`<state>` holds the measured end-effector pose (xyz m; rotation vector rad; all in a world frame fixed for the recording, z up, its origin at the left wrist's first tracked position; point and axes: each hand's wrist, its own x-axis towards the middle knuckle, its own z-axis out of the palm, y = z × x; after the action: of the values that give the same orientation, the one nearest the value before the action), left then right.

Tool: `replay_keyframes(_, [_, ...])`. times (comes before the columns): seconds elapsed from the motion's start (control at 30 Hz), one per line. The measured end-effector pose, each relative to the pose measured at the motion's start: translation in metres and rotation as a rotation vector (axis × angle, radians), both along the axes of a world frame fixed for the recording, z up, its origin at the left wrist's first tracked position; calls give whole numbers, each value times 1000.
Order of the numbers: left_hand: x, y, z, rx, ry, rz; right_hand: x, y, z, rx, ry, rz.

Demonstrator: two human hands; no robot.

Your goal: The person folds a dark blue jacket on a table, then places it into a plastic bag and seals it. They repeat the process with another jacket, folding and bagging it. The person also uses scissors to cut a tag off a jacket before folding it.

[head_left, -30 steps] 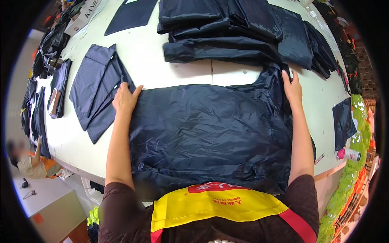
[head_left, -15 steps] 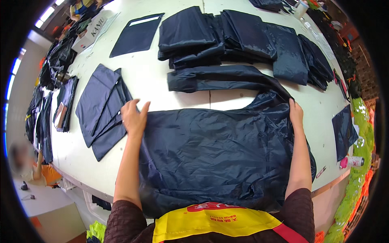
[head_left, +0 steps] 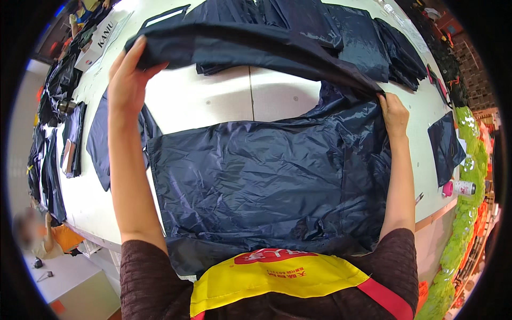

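A dark navy garment (head_left: 250,176) of shiny thin fabric lies spread and wrinkled on the white table in front of me. Its long sleeve-like part (head_left: 240,48) is lifted off the table and arches across the far side. My left hand (head_left: 127,80) grips the free end of that part, high at the upper left, with the fingers closed round the cloth. At the other end, my right hand (head_left: 394,114) pinches the fabric where the sleeve-like part meets the body. Folds near my apron hide the garment's closest edge.
Folded navy pieces (head_left: 357,45) are stacked at the far side, and more (head_left: 97,144) lie left. On the right are a dark folded piece (head_left: 445,152), a white bottle (head_left: 465,188) and a small pointed tool (head_left: 419,198). A person (head_left: 50,234) sits at lower left.
My left hand has moved from the table to the upper left and taken hold of the sleeve end, lifting it towards the left. My right hand still holds the fabric.
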<state>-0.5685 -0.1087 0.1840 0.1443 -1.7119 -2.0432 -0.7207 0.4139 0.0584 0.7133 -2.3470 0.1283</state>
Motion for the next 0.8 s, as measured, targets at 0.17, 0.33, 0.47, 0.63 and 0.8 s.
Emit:
replay_keyframes(0.17, [96, 2, -21, 139, 31, -17, 97, -54, 13, -173, 11, 417])
replay_keyframes(0.33, [135, -11, -26, 159, 240, -151, 103, -113, -45, -44, -502, 271])
replay_keyframes(0.47, [178, 3, -13, 17, 112, -43, 61, -115, -139, -19, -307, 103])
replay_keyframes(0.63, [247, -52, -112, -698, -1086, -37, 81, -104, -96, 258, -1028, 172])
replay_keyframes(0.8, [260, -56, -139, -371, -970, -257, 135, -55, -38, 210, -1075, 56])
